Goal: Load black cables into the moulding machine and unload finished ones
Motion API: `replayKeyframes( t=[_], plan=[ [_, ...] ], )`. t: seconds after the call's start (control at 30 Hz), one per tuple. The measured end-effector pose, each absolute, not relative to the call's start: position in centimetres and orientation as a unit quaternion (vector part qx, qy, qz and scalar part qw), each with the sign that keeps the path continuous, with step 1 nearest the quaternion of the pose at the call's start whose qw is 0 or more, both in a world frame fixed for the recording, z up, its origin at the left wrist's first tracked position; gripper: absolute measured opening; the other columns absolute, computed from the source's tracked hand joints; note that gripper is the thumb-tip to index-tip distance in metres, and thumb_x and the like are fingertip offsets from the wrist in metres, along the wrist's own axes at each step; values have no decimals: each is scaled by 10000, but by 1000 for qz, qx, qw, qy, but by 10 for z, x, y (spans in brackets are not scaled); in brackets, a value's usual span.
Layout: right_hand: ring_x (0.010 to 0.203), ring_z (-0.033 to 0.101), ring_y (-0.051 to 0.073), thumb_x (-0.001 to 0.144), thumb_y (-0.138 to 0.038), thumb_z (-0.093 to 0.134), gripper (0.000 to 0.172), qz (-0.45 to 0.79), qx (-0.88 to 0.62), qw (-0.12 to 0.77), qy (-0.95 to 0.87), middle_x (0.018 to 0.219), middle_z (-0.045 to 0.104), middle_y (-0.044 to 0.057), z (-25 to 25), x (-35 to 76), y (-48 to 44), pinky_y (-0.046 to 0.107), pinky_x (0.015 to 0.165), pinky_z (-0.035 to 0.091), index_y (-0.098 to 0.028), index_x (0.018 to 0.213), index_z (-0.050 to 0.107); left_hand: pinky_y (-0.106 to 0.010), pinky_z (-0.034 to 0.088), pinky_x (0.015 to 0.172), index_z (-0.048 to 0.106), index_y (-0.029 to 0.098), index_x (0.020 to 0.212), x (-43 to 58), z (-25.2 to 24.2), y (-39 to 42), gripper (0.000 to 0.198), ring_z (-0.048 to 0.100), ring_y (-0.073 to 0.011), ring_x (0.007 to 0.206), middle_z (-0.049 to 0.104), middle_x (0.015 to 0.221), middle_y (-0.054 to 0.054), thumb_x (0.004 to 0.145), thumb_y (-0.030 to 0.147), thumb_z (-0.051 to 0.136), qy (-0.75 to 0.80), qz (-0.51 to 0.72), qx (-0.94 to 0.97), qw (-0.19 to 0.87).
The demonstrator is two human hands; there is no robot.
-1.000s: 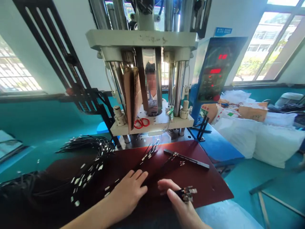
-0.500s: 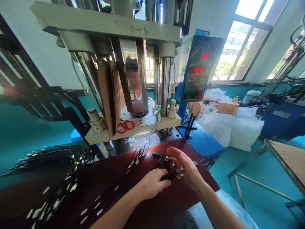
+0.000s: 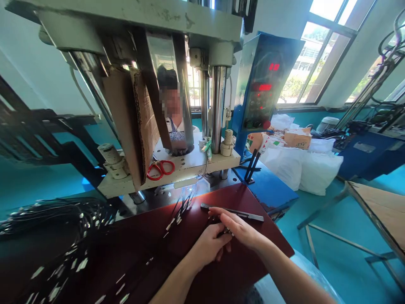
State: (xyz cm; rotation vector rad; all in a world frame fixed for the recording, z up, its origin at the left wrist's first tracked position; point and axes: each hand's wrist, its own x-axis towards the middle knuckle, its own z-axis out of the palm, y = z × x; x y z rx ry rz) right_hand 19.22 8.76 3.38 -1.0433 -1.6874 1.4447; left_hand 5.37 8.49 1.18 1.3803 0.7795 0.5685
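My left hand [image 3: 211, 242] is closed around a small bunch of black cables with metal plug ends [image 3: 228, 231], low over the dark red tabletop [image 3: 253, 257]. Cupped over the same plugs from the right, my right hand [image 3: 238, 227] has its fingers bent across the bunch and meets the left hand. Most of the bunch is hidden between the two hands. Just behind them lies a grey metal bar [image 3: 248, 215]. More cables [image 3: 182, 211] with plug ends trail from the machine onto the table, left of the bar.
A press machine [image 3: 202, 166] stands ahead, with red-handled scissors [image 3: 160, 169] and a cardboard sheet [image 3: 126, 126] on it. A large cable pile [image 3: 84, 221] covers the left side. Right are a blue control box [image 3: 253, 84] and white bags [image 3: 316, 169]. A person [image 3: 177, 126] is behind the press.
My right hand has moved left and closed over the plug ends, which showed plainly before. More of the metal bar is visible. The camera view has shifted slightly.
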Motion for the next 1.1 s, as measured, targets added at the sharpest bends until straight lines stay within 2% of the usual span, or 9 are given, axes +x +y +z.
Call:
replayKeyframes(
  t=[0.13,0.27,0.4,0.47,0.57,0.67,0.8,0.93,1.1],
  plan=[
    [838,606,186,877,-516,366,499,566,-414,313,-640,1286,448,78,30,190,84,304,649,508,-259,1304,374,-167,233,304,517,109,691,53,14,85,272,369,-58,337,508,521,0,769,366,475,334,245,579,703],
    [1054,515,217,869,-487,415,469,514,-428,334,-665,1224,510,78,31,177,86,361,895,419,-213,1247,455,-175,275,320,521,109,672,56,15,83,186,437,-92,375,506,494,-6,704,292,498,380,237,571,687],
    [1102,487,211,898,-467,337,441,522,-409,359,-657,1197,536,81,40,188,95,381,948,375,-192,1216,473,-175,255,327,490,123,704,49,15,87,149,406,-67,362,526,552,4,640,243,550,356,255,539,719],
    [1136,457,206,897,-415,346,408,446,-462,351,-681,1224,514,82,43,208,98,378,978,347,-186,1211,473,-177,245,331,471,130,703,43,15,91,197,380,-57,356,494,536,26,611,251,598,324,270,504,754],
    [1167,406,239,806,-219,455,435,226,-572,212,-760,1251,472,129,39,240,95,390,1002,307,-121,1230,450,-181,226,326,477,127,699,39,13,95,261,338,-50,339,426,488,54,584,279,654,288,292,472,780],
    [1024,488,259,710,-34,386,434,47,-613,28,-788,1069,547,154,30,255,81,377,881,382,-93,1117,524,-185,199,311,480,127,689,39,12,96,284,315,-46,318,409,474,59,576,299,676,284,317,462,778],
    [814,543,240,619,-69,417,273,17,-632,-32,-774,858,568,109,22,260,65,326,694,403,-139,864,515,-184,181,312,453,141,645,39,12,95,304,310,-45,317,413,464,55,561,323,681,310,332,438,776],
    [642,543,172,652,-134,386,69,193,-646,56,-737,679,550,28,18,271,56,272,569,389,-186,686,416,-188,161,318,450,143,618,38,13,92,279,288,-43,315,391,431,57,565,328,652,329,331,451,761],
    [268,317,88,780,-305,389,107,507,-597,346,-517,444,406,-91,3,239,39,189,262,253,-210,756,346,-197,118,318,501,126,633,45,16,85,251,253,-44,307,359,401,66,536,317,632,365,285,507,727]
  ],
)
